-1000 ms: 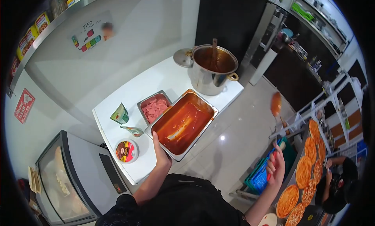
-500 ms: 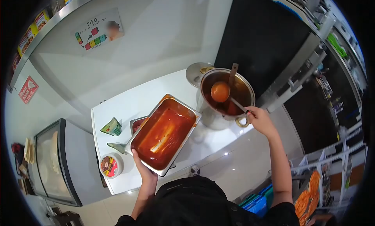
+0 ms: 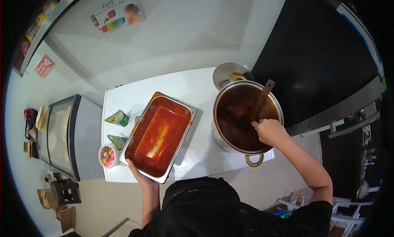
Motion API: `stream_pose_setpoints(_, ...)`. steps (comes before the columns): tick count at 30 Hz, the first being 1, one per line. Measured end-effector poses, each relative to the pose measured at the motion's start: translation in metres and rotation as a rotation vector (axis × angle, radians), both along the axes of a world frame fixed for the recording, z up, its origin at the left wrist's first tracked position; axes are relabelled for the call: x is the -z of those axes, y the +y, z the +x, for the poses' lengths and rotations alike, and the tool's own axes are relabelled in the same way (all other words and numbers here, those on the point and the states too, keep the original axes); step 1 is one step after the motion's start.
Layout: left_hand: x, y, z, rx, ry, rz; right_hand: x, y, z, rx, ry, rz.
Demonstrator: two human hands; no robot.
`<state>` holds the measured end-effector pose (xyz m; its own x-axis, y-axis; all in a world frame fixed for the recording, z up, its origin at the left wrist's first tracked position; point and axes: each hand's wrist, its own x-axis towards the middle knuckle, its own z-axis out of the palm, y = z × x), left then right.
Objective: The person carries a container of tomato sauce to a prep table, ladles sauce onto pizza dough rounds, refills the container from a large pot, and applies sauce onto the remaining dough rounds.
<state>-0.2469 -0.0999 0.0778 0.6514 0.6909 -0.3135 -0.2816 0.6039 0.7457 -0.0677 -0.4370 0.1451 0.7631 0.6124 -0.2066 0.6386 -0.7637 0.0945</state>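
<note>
My left hand (image 3: 141, 175) grips the near left corner of a rectangular metal pan (image 3: 161, 134), whose inside is smeared with red sauce. The pan is tilted a little above the white table (image 3: 201, 98). My right hand (image 3: 269, 131) reaches over the near right rim of a large steel pot (image 3: 220, 134) of dark red sauce, closed on the ladle handle. The ladle's bowl is hidden in the pot. A wooden paddle (image 3: 266, 91) leans inside the pot, its handle above the rim.
Behind the pot lies a metal lid (image 3: 225, 73). Two green packets (image 3: 118, 118) and a round labelled tub (image 3: 108, 156) stand at the table's left. A glass-topped freezer (image 3: 61, 134) is on the left, a black stool (image 3: 67, 192) near it. A dark panel (image 3: 314, 64) rises behind the pot.
My right hand has come from the right with the ladle, and the ladle's bowl has gone down into the pot. The view has turned toward the pot. The left hand keeps the pan.
</note>
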Motion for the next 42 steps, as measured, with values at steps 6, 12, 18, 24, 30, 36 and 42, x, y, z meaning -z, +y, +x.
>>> stream_pose_setpoints(6,-0.004,-0.009,0.000,-0.058,0.050,0.010,0.000,-0.008,0.009,0.147,0.520,0.215)
stream_pose_setpoints(12,-0.010,-0.013,-0.004,-0.086,0.038,0.016,-0.002,-0.028,0.037,0.250,0.820,0.305)
stream_pose_setpoints(18,-0.021,-0.015,-0.004,-0.044,-0.004,0.025,-0.032,-0.055,0.028,0.529,1.011,0.552)
stream_pose_setpoints(24,-0.031,-0.014,0.000,0.031,-0.035,0.047,-0.047,-0.081,-0.002,0.660,0.946,0.825)
stream_pose_setpoints(30,-0.052,-0.023,0.005,0.082,-0.050,0.033,-0.061,-0.097,-0.029,0.754,0.861,0.990)
stream_pose_setpoints(36,-0.051,-0.031,0.015,0.156,-0.140,-0.033,-0.090,-0.107,-0.045,0.774,0.797,1.091)
stream_pose_setpoints(42,-0.049,-0.030,0.019,0.188,-0.186,-0.050,-0.127,-0.098,-0.062,0.742,0.688,1.172)
